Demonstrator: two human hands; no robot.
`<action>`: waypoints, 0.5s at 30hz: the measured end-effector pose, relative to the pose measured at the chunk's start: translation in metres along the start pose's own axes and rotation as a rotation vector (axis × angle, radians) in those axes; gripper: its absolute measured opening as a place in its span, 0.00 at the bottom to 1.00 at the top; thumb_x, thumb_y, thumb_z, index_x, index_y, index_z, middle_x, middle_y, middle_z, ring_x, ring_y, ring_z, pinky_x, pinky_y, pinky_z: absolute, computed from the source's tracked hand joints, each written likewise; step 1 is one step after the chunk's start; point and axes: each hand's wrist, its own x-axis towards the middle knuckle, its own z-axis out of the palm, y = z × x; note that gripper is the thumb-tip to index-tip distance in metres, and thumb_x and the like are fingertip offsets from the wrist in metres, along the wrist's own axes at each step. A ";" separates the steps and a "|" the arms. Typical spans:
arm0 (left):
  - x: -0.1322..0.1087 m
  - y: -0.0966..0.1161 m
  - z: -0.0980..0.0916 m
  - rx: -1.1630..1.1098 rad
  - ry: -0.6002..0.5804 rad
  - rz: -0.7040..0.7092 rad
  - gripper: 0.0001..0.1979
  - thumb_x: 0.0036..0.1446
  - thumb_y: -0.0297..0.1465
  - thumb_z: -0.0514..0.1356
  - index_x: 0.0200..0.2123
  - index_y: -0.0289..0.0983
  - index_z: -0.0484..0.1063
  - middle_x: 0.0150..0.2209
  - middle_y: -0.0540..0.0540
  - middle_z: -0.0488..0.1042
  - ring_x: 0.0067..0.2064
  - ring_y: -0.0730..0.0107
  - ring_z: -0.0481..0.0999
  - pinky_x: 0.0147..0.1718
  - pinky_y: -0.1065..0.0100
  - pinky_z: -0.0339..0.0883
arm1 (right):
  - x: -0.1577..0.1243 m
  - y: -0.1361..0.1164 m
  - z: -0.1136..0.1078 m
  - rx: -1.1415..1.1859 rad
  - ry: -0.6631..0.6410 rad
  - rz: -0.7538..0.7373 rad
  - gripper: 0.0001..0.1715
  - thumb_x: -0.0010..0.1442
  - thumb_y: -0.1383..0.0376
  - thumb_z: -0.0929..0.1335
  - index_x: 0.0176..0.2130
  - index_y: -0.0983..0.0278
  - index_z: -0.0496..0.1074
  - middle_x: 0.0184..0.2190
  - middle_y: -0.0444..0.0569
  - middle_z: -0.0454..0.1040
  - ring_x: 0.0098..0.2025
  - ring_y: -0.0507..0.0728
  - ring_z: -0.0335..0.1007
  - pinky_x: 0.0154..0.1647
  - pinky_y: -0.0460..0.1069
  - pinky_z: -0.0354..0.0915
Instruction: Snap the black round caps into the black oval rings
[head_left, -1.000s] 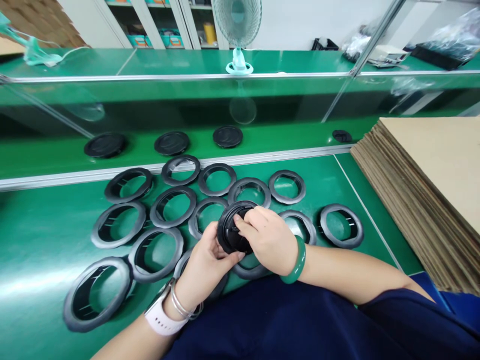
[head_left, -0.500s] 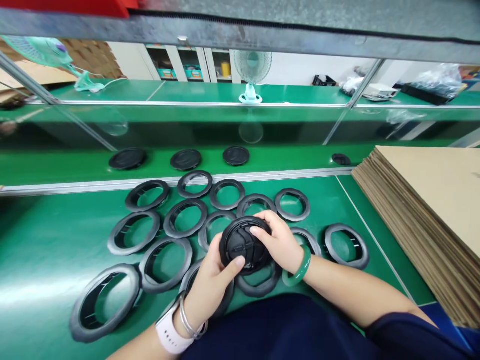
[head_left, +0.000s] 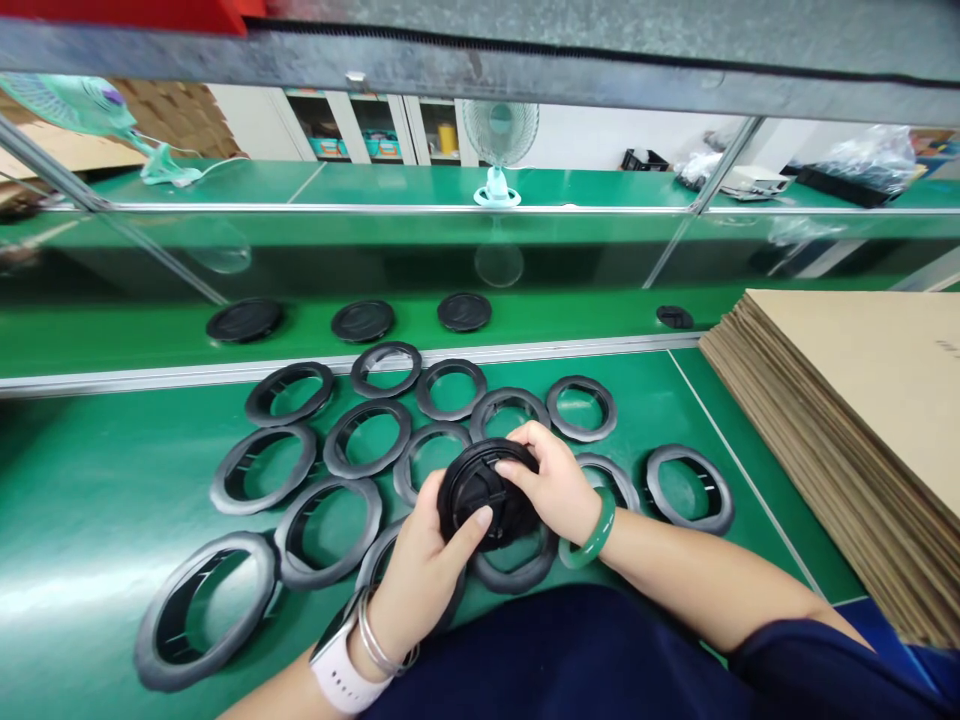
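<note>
Both my hands hold one black round disc part just above the green table, near its front edge. My left hand grips the disc's lower left rim, thumb pressed on its face. My right hand curls over its upper right rim with the fingers closed on it. Several dark grey rings lie flat on the table around and under my hands; one ring sits directly below the disc.
Three black discs and a smaller black piece lie on the green conveyor strip beyond a metal rail. A stack of flat cardboard fills the right side. A small fan stands on the far shelf.
The view tilted up, so a dark overhead bar now shows. My hands turned the disc slightly; my left thumb moved onto its face.
</note>
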 end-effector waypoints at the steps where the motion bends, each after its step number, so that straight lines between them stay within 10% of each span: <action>1: 0.000 0.000 0.000 -0.004 0.009 0.005 0.20 0.63 0.42 0.59 0.54 0.42 0.64 0.50 0.45 0.74 0.52 0.59 0.72 0.53 0.60 0.67 | 0.000 -0.003 -0.002 0.023 -0.036 0.011 0.09 0.59 0.62 0.70 0.38 0.62 0.68 0.35 0.45 0.70 0.39 0.59 0.68 0.42 0.53 0.65; 6: 0.000 0.000 0.000 -0.060 0.014 0.037 0.18 0.63 0.40 0.60 0.54 0.42 0.65 0.49 0.47 0.75 0.52 0.61 0.73 0.52 0.62 0.67 | -0.002 -0.023 -0.013 0.084 -0.258 0.076 0.25 0.52 0.65 0.79 0.46 0.62 0.70 0.42 0.44 0.74 0.45 0.60 0.71 0.46 0.53 0.66; 15: 0.001 0.002 -0.001 -0.068 -0.012 0.047 0.15 0.63 0.39 0.60 0.51 0.40 0.67 0.46 0.47 0.76 0.49 0.60 0.74 0.48 0.63 0.69 | -0.006 -0.024 -0.009 -0.120 -0.212 0.027 0.25 0.50 0.75 0.79 0.45 0.61 0.70 0.39 0.43 0.75 0.41 0.59 0.72 0.42 0.52 0.66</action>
